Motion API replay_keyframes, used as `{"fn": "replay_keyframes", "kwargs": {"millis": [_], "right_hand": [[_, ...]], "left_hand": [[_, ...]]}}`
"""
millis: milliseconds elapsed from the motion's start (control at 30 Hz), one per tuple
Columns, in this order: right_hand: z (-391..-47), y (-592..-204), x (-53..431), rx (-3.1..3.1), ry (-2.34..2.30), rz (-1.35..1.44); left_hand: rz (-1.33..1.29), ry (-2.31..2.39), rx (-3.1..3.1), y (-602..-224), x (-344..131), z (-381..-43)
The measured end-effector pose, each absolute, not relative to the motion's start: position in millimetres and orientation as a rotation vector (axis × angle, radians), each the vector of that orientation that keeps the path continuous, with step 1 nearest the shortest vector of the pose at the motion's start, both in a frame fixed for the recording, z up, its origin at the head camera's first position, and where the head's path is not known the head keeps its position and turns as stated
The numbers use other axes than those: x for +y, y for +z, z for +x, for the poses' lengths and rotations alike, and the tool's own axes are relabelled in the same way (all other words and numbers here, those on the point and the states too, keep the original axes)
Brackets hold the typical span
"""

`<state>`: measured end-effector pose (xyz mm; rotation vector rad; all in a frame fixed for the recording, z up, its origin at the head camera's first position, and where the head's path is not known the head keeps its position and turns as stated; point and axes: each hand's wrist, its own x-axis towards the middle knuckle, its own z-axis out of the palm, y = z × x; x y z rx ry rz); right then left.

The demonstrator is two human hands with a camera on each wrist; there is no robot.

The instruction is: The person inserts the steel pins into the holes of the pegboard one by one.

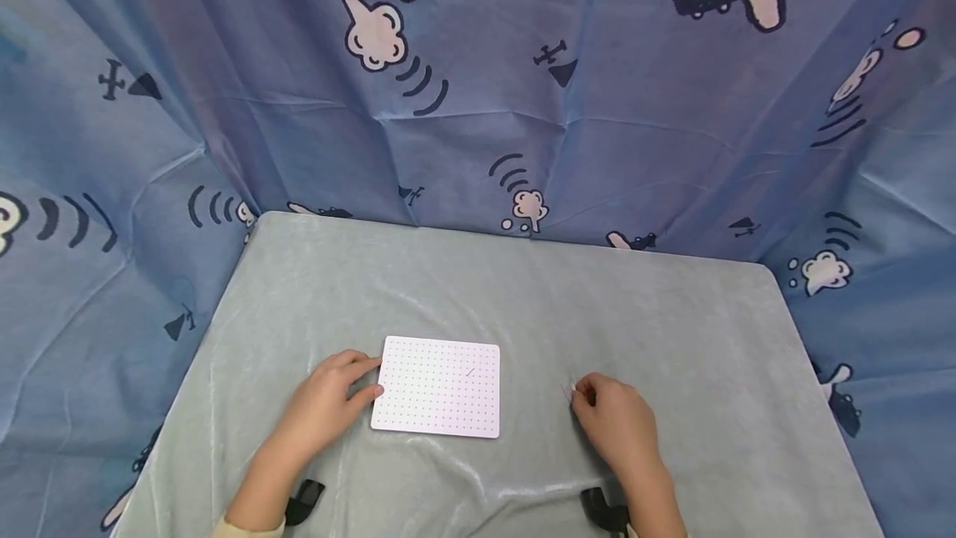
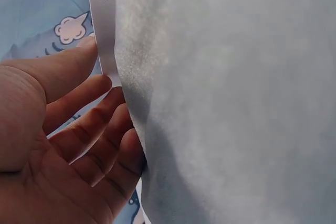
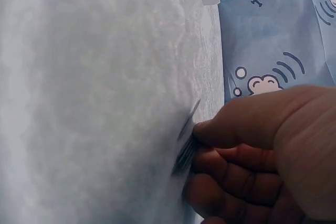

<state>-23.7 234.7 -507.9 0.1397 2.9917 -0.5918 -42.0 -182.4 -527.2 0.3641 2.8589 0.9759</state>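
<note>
A white board [image 1: 433,405] with a grid of small dots lies flat on the grey cloth. One short thin dark stick [image 1: 470,372] shows on its upper right part. At the board's left edge, my left hand [image 1: 324,405] touches it with thumb and forefinger spread apart. In the left wrist view the thumb [image 2: 86,51] rests against the white edge, the other fingers loosely bent beside it. To the right of the board, my right hand [image 1: 620,430] pinches at several thin needle-like sticks [image 3: 185,156] low over the cloth, between thumb and fingertips.
Grey cloth covers the table [image 1: 717,339], with wrinkles near the front. A blue patterned curtain [image 1: 478,106] hangs behind and at both sides. Black wrist devices [image 1: 304,502] sit by both forearms.
</note>
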Motion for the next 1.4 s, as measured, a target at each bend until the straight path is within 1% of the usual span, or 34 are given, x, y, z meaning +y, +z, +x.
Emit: {"fn": "replay_keyframes", "kwargs": {"millis": [400, 667, 833, 1033, 1233, 1400], "right_hand": [[-23.3, -501.8, 237.8, 3.025, -0.709, 0.209], [-29.9, -489.8, 217.2, 3.041, -1.029, 0.161], [-36.3, -491.6, 191.3, 3.012, -1.288, -0.016], [-42.8, -493.6, 164.3, 2.992, -1.425, -0.304], [-52.7, -506.1, 149.1, 2.976, -1.482, -0.616], [-54.6, -511.6, 141.4, 2.99, -1.377, -0.693]], "left_hand": [[0.32, 1.021, 2.84, -528.5, -183.3, -41.9], [0.304, 1.006, 2.848, -527.2, -183.6, -41.1], [0.288, 1.008, 2.845, -527.0, -183.0, -40.5], [0.276, 1.011, 2.839, -527.9, -183.0, -41.2], [0.276, 1.015, 2.852, -527.6, -183.5, -40.7], [0.265, 1.019, 2.848, -527.3, -183.6, -40.3]]}}
